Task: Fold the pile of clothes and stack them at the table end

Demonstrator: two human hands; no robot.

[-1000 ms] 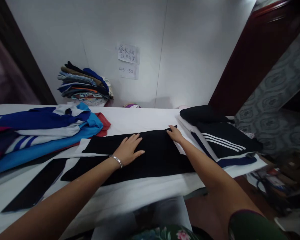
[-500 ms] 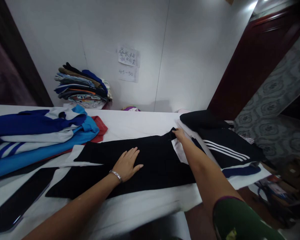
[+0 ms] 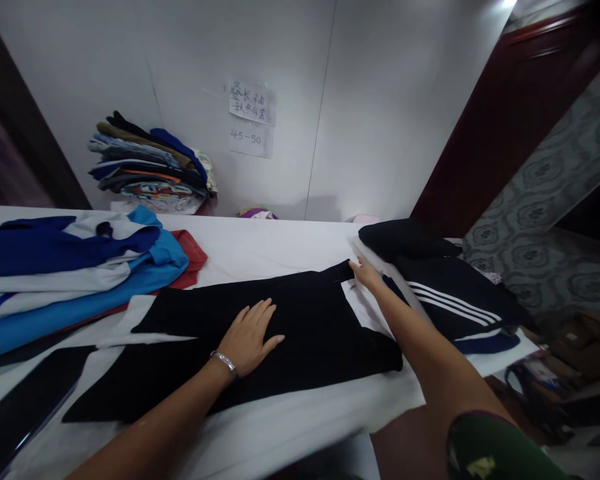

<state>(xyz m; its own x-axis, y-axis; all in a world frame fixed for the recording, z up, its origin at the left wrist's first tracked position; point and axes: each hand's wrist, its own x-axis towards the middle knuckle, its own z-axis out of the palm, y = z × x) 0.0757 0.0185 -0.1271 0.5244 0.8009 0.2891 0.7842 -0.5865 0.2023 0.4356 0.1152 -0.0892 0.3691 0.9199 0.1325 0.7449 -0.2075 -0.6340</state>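
Observation:
A pair of black trousers lies spread on the white-covered table, legs to the left and waist to the right. My left hand, with a silver bracelet at the wrist, rests flat on the upper part of the legs, fingers stretched. At the far corner of the waistband, my right hand grips the edge between thumb and fingers. A white patch shows at the waist opening below that hand.
Blue, white and red clothes are heaped at the left. Folded black garments, one with white stripes, lie at the right. A stack of folded clothes stands by the wall. A dark flat object lies at the near left.
The waistband's far corner has been straightened out under my right hand, and the near waist corner now shows. My left hand stays flat on the trousers. The view has shifted slightly.

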